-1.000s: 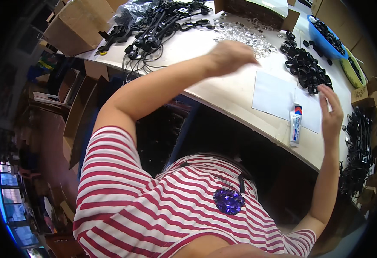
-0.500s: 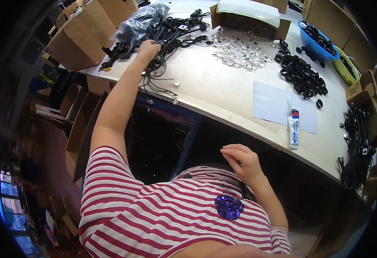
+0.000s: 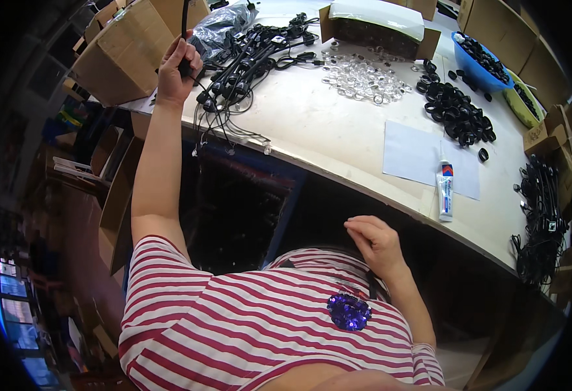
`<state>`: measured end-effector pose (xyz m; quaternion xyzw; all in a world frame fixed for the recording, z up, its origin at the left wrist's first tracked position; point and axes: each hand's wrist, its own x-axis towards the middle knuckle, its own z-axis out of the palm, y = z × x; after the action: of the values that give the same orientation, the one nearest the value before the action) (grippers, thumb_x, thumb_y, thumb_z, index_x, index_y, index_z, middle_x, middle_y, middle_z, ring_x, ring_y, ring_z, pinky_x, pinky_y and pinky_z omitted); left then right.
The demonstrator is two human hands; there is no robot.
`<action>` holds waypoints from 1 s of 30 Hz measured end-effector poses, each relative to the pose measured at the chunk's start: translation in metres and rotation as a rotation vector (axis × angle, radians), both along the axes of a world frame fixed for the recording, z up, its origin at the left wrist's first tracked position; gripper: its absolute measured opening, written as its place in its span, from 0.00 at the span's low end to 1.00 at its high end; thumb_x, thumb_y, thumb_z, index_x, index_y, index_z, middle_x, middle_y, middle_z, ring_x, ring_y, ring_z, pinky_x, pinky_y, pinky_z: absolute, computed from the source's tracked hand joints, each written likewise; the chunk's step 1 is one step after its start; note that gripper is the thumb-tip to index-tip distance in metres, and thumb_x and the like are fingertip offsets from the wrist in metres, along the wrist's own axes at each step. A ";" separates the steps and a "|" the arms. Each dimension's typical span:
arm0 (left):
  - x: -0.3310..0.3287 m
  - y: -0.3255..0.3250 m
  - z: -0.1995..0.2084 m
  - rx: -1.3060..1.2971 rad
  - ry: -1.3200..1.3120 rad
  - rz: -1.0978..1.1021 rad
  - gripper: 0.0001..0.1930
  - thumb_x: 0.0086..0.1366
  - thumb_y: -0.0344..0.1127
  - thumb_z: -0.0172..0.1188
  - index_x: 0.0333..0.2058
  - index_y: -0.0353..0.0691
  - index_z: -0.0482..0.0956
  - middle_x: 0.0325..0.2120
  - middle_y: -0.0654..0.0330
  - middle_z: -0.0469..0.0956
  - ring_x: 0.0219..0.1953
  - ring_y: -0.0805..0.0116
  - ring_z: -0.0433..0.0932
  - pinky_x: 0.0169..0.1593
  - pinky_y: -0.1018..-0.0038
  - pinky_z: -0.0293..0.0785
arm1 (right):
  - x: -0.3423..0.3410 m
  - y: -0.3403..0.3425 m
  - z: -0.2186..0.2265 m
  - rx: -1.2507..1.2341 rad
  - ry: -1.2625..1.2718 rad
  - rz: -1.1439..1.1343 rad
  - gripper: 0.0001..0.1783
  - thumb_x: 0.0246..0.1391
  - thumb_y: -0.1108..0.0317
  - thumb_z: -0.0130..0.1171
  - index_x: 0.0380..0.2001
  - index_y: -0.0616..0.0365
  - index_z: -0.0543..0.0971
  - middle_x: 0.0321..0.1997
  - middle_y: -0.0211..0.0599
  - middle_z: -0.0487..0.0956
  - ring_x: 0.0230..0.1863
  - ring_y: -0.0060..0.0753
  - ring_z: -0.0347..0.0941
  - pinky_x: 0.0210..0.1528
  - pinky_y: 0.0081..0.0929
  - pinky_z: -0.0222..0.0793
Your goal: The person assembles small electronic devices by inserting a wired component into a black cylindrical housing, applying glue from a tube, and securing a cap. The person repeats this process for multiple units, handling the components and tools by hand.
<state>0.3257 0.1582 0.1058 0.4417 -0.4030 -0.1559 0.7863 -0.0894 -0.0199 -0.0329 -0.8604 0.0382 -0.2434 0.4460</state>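
My left hand (image 3: 180,70) is raised at the far left edge of the table, its fingers wrapped round a black cable (image 3: 185,18). A stiff black length stands up out of the fist, and a thicker black part shows against the palm. Beside this hand lies a tangled heap of black cables (image 3: 241,70), with thin leads and small clear ends hanging over the table's near edge. Low in front of my body, off the table, my right hand (image 3: 376,246) is closed with fingers pressed together toward the thumb. Whatever those fingertips may hold is too small to see.
Clear round lens-like pieces (image 3: 364,78) lie mid-table before an open carton (image 3: 377,36). Rightward are black rings (image 3: 459,114), a blue bowl (image 3: 485,65), a green bowl (image 3: 522,107), white paper (image 3: 410,153), a glue tube (image 3: 445,195) and more cables (image 3: 540,221). A cardboard box (image 3: 120,55) stands far left.
My left hand has moved left and up from the cable heap, now with a black cable standing out of it. Some thin leads have shifted left. My right hand has moved slightly right.
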 end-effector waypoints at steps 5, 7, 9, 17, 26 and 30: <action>-0.037 0.022 0.007 0.182 -0.204 -0.267 0.14 0.61 0.33 0.52 0.42 0.32 0.72 0.15 0.66 0.63 0.18 0.76 0.61 0.25 0.80 0.56 | -0.014 -0.024 0.028 0.001 -0.087 -0.192 0.07 0.47 0.77 0.58 0.32 0.60 0.78 0.34 0.39 0.78 0.34 0.33 0.75 0.36 0.23 0.70; -0.058 0.019 0.011 0.344 -0.260 -0.336 0.11 0.57 0.30 0.53 0.37 0.31 0.76 0.14 0.66 0.67 0.17 0.78 0.62 0.23 0.82 0.57 | -0.028 -0.040 0.036 0.111 -0.174 -0.336 0.10 0.49 0.75 0.57 0.37 0.61 0.77 0.38 0.40 0.77 0.38 0.31 0.74 0.38 0.23 0.70; -0.084 0.008 0.016 0.613 -0.415 -0.310 0.11 0.54 0.29 0.56 0.36 0.33 0.78 0.18 0.66 0.72 0.20 0.83 0.65 0.24 0.86 0.60 | -0.039 -0.042 0.053 0.194 -0.338 -0.439 0.15 0.50 0.72 0.57 0.43 0.61 0.74 0.43 0.40 0.75 0.43 0.31 0.71 0.43 0.25 0.68; -0.182 -0.031 0.015 0.795 -0.922 -0.487 0.10 0.51 0.25 0.60 0.34 0.31 0.78 0.23 0.62 0.76 0.22 0.82 0.69 0.26 0.84 0.64 | -0.014 0.005 0.075 -0.344 -0.015 -0.130 0.24 0.41 0.59 0.65 0.41 0.57 0.75 0.33 0.37 0.77 0.32 0.36 0.75 0.36 0.28 0.71; -0.250 -0.022 -0.085 0.504 -0.278 -0.106 0.27 0.65 0.55 0.41 0.33 0.32 0.74 0.26 0.57 0.74 0.32 0.69 0.73 0.36 0.75 0.69 | -0.041 0.000 -0.007 0.308 0.013 -0.336 0.07 0.51 0.69 0.56 0.26 0.62 0.76 0.15 0.33 0.70 0.17 0.20 0.63 0.21 0.18 0.58; -0.281 -0.067 -0.119 0.059 0.399 -0.248 0.38 0.58 0.66 0.39 0.55 0.38 0.58 0.41 0.51 0.73 0.43 0.59 0.74 0.53 0.64 0.66 | -0.049 -0.001 -0.023 0.449 0.095 -0.213 0.08 0.51 0.67 0.56 0.26 0.62 0.75 0.14 0.26 0.69 0.18 0.14 0.60 0.20 0.17 0.56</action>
<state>0.0447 0.0909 -0.0130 0.3721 -0.2863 -0.3474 0.8117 -0.1384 -0.0206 -0.0556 -0.7414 0.2029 -0.2336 0.5955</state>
